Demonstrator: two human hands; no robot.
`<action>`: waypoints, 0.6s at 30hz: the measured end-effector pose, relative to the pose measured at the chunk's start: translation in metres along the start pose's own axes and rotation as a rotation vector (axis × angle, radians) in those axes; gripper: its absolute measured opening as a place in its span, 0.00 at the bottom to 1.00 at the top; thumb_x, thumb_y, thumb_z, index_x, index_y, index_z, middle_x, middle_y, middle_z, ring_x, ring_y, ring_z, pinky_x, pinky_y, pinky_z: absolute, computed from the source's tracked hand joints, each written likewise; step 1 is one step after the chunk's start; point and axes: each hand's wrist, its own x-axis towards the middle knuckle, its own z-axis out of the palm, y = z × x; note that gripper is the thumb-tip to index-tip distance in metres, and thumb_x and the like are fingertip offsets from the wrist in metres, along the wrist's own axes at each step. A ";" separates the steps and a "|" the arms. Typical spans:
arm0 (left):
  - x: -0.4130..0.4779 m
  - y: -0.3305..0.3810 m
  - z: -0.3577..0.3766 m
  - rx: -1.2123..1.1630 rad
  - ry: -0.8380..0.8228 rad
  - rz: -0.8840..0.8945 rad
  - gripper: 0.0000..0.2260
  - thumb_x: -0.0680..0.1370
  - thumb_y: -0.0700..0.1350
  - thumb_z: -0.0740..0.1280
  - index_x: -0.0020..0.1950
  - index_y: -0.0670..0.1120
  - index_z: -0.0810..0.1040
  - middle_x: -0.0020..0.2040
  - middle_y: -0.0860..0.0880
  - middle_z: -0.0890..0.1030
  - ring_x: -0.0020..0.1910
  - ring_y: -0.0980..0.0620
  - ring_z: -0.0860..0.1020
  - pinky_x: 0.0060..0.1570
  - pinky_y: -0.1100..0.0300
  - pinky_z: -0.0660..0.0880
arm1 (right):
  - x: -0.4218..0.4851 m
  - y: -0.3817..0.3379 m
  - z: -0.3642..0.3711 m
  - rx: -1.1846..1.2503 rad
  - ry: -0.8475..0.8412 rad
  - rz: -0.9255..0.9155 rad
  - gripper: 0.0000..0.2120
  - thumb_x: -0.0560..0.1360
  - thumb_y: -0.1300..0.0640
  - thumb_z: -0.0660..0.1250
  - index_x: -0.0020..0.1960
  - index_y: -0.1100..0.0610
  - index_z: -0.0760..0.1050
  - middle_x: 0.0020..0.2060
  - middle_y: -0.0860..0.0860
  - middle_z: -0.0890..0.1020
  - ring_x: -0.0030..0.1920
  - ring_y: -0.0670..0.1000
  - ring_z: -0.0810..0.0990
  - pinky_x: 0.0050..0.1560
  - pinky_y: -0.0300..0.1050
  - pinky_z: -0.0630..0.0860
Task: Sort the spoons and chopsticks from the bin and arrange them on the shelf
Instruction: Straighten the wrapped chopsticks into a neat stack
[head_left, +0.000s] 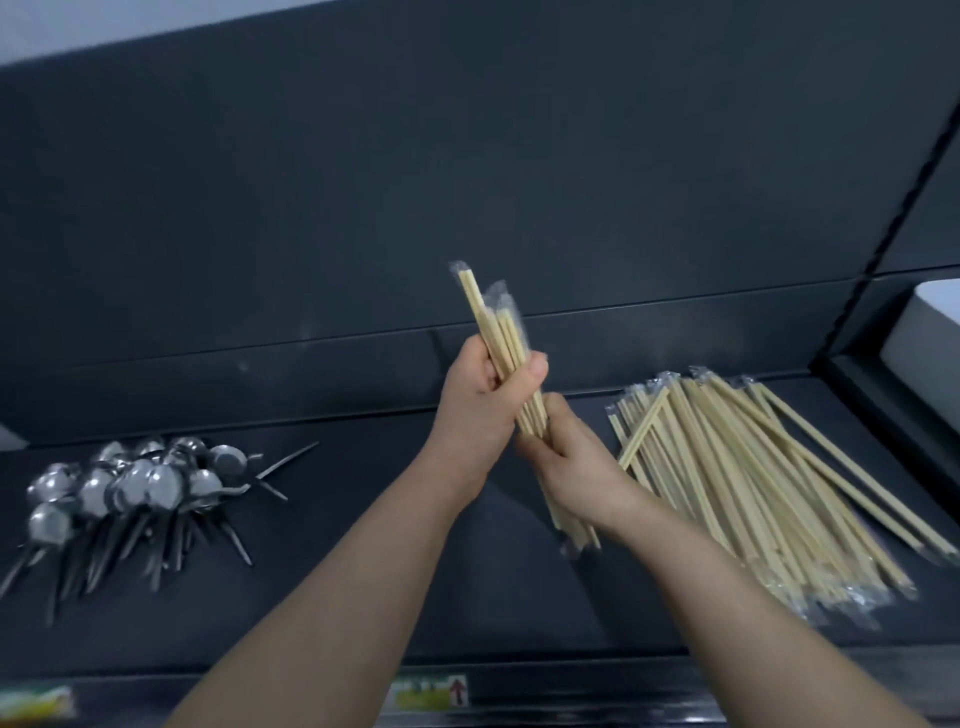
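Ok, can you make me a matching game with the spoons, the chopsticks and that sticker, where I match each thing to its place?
Things:
1. spoon pile
2. chopstick pile
3. chopstick bundle
4. red arrow sticker

Places:
A. gripped by the left hand and right hand
B. right side of the shelf
C. shelf's front edge
D. left side of the shelf

Pairs: 1-D, 2-B, 3-A, 4-C.
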 end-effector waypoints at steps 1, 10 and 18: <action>-0.002 0.000 -0.006 0.014 -0.008 0.044 0.09 0.78 0.41 0.69 0.56 0.49 0.75 0.47 0.51 0.80 0.47 0.59 0.78 0.51 0.64 0.76 | 0.002 -0.001 0.008 0.035 0.007 -0.014 0.08 0.80 0.58 0.59 0.58 0.56 0.67 0.50 0.52 0.77 0.49 0.48 0.75 0.49 0.45 0.73; -0.012 -0.030 -0.051 0.057 -0.098 0.026 0.10 0.78 0.39 0.68 0.57 0.48 0.74 0.45 0.50 0.79 0.46 0.58 0.78 0.50 0.66 0.74 | 0.000 0.024 0.073 0.144 0.062 0.099 0.08 0.79 0.57 0.63 0.54 0.46 0.68 0.48 0.49 0.78 0.49 0.50 0.77 0.51 0.47 0.75; -0.004 -0.014 -0.047 0.033 -0.040 0.086 0.09 0.77 0.42 0.70 0.54 0.50 0.74 0.48 0.49 0.79 0.49 0.53 0.80 0.55 0.59 0.77 | -0.003 0.005 0.080 0.200 0.041 0.025 0.12 0.79 0.58 0.63 0.61 0.52 0.67 0.55 0.54 0.78 0.54 0.53 0.78 0.56 0.52 0.76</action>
